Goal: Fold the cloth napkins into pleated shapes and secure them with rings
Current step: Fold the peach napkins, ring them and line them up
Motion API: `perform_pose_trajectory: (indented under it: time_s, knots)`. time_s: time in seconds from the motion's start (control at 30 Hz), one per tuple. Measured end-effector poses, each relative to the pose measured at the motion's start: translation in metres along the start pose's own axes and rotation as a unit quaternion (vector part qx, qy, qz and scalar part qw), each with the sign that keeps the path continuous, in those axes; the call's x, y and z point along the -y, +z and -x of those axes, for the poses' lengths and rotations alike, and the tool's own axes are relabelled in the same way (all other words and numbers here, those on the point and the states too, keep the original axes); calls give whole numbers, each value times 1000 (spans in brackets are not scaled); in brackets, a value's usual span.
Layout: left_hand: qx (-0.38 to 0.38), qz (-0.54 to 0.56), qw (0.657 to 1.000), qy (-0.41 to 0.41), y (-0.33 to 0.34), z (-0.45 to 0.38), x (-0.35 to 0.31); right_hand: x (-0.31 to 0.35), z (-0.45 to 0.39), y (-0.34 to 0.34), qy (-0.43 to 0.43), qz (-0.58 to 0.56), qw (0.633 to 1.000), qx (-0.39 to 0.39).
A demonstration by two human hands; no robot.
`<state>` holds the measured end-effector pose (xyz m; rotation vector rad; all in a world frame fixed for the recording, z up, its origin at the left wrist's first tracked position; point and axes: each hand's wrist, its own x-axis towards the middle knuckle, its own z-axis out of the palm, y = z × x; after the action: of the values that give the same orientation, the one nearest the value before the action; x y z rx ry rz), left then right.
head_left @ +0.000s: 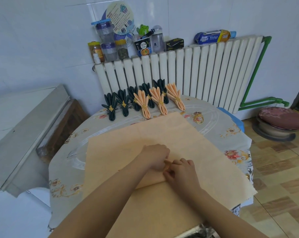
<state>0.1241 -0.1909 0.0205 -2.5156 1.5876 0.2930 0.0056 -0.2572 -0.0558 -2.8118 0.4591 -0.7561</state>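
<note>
You are working at a round surface (214, 134) covered with a floral cloth, and a large peach napkin (128, 152) is lying spread across the middle of it, reaching from the near edge toward the far side. Your left hand (156, 156) is resting on the napkin near its middle with the fingers curled down, pinching a fold of the fabric. Your right hand (181, 170) is sitting just beside it, touching it, with the thumb and fingers also pinching the same raised fold. A ridge of gathered cloth is running from under both hands toward the left, so the near part of the napkin is lying doubled over itself.

Along the far edge of the surface, finished pleated napkins are lying in a row. The dark green napkins (123, 104) are occupying the left part of the row, and some are lying behind the peach ones. Three peach pleated napkins (158, 100) are lying toward the right, each fanned out at the top. Every one of them is wearing a gold ring (111, 109) around its waist.

To the right of that row, near the far right edge, a small heap of loose gold rings (198, 119) is lying on the surface, well apart from your hands.

Behind the surface a white radiator (196, 71) is standing against the tiled wall, with jars (109, 47) and a pack of kitchen wipes (212, 37) sitting on top.
</note>
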Motion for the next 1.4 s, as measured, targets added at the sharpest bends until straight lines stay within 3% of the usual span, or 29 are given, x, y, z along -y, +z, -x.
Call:
perform_pose_trajectory:
  time_s: [0.23, 0.43, 0.63, 0.8, 0.97, 1.13, 1.27, 1.4]
  knots:
    - [-145, 159, 977, -7, 56, 44, 10, -5, 4, 5, -43, 32, 998, -43]
    - [-209, 231, 950, -4, 77, 53, 10, -1, 7, 4, -33, 24, 998, -52]
    - [-214, 250, 944, 4, 76, 55, 10, -3, 9, 5, -32, 24, 997, -73]
    - [-186, 298, 936, 19, 75, 61, 18, -8, 7, 1, -3, -80, 997, -4]
    - [-102, 144, 984, 39, 79, 65, 32, -25, 4, -11, -40, -165, 985, 39]
    - [-90, 111, 989, 23, 77, 67, 29, -25, 9, -14, -92, -135, 986, 34]
    - [-102, 194, 975, 17, 75, 64, 30, -23, 5, -13, -101, -116, 988, 13]
    - [-163, 357, 918, -59, 66, 64, 31, -20, -1, -17, -112, -61, 991, 32]
